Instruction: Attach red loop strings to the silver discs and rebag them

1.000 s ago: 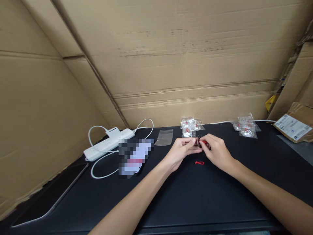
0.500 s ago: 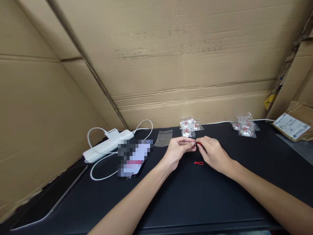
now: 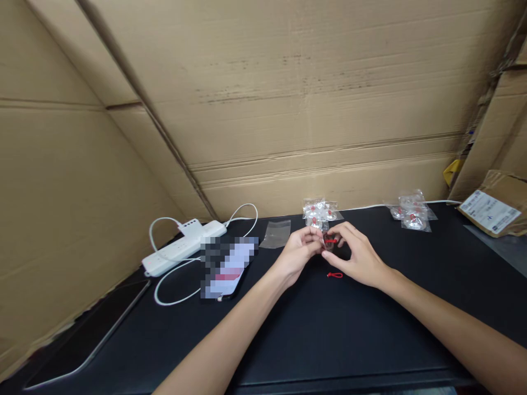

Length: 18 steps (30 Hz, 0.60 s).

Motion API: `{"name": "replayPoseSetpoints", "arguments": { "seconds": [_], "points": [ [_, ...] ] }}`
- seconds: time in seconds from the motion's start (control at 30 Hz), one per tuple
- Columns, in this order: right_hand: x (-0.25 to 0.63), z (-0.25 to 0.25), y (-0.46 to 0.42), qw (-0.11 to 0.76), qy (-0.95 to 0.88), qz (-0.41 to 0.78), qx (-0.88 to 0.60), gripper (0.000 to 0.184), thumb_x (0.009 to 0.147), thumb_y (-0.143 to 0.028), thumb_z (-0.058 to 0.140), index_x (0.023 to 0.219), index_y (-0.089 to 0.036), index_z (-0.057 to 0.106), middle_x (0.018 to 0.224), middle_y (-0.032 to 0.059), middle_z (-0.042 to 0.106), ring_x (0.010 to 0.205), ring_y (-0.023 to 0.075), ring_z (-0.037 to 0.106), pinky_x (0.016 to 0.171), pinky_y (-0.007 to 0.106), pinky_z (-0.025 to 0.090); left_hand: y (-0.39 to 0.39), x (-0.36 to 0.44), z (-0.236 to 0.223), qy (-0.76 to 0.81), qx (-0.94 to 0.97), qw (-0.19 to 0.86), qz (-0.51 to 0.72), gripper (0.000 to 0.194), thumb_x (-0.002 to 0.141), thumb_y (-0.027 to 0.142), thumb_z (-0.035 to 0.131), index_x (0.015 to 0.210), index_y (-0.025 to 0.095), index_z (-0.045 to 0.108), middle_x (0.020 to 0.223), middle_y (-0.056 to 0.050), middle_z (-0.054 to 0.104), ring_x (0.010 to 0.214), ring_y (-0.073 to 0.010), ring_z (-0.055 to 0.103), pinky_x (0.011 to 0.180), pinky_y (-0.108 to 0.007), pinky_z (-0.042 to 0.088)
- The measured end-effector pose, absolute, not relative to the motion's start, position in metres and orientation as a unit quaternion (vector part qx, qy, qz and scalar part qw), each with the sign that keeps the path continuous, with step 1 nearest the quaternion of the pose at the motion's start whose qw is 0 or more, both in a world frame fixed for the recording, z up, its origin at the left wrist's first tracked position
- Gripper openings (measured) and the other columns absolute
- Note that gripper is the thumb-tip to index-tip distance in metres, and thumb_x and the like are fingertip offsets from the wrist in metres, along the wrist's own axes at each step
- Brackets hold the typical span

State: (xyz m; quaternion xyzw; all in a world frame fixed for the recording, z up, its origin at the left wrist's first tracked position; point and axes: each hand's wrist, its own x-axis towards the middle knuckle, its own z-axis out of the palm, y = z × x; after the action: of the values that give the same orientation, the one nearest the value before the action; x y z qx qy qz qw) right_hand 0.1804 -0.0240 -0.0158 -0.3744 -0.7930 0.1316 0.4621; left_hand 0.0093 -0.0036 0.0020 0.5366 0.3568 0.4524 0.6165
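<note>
Pinched in the fingertips of my left hand is a small clear round piece with a red cord loop across it. My right hand arches round the same piece, its thumb at the lower edge and its fingertips at the upper edge. Fingers partly hide the piece, so its full shape does not show. Just below the hands, a second red cord loop lies on the black table.
Behind my hands lie several clear bags with red-corded pieces, and more bags farther right. A flat clear bag, a phone, a white power strip and a dark tablet occupy the left. A labelled cardboard package sits right.
My right hand's fingers have spread from a tight pinch to an arch round the clear piece. The piece now faces me more, with its red cord showing.
</note>
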Motion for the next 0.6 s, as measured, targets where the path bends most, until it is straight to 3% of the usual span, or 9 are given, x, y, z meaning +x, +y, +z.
{"name": "replayPoseSetpoints", "arguments": {
  "seconds": [0.13,0.4,0.6],
  "points": [
    [0.1792,-0.0198,-0.0206,0.481,-0.771,0.202,-0.366,0.050,0.079,-0.026,0.069,0.126,-0.023,0.050,0.112,0.0083,0.063,0.093,0.0188,0.063,0.079,0.036,0.056,-0.0040,0.0085,0.0046,0.351,0.552,0.618,0.436,0.018,0.065,0.011,0.069,0.078,0.015,0.058,0.078,-0.001,0.062,0.073,-0.0125,0.060,0.071,-0.025,0.045],
    [0.1798,-0.0168,-0.0202,0.485,-0.745,0.247,-0.385,0.039,0.076,-0.025,0.071,0.112,-0.021,0.058,0.091,0.0029,0.070,0.077,0.0159,0.068,0.073,0.032,0.058,0.0014,0.0050,0.0015,0.364,0.551,0.604,0.447,0.019,0.070,0.016,0.072,0.072,0.015,0.053,0.069,0.001,0.057,0.063,-0.0099,0.055,0.064,-0.024,0.045],
    [0.1830,-0.0196,-0.0178,0.474,-0.761,0.172,-0.408,0.041,0.074,-0.026,0.072,0.113,-0.022,0.060,0.090,0.0023,0.070,0.073,0.0156,0.065,0.069,0.031,0.056,0.0028,0.0045,0.0013,0.404,0.599,0.519,0.457,0.017,0.079,0.029,0.068,0.085,0.015,0.062,0.079,-0.003,0.060,0.070,-0.0129,0.058,0.063,-0.025,0.047]
  ]
}}
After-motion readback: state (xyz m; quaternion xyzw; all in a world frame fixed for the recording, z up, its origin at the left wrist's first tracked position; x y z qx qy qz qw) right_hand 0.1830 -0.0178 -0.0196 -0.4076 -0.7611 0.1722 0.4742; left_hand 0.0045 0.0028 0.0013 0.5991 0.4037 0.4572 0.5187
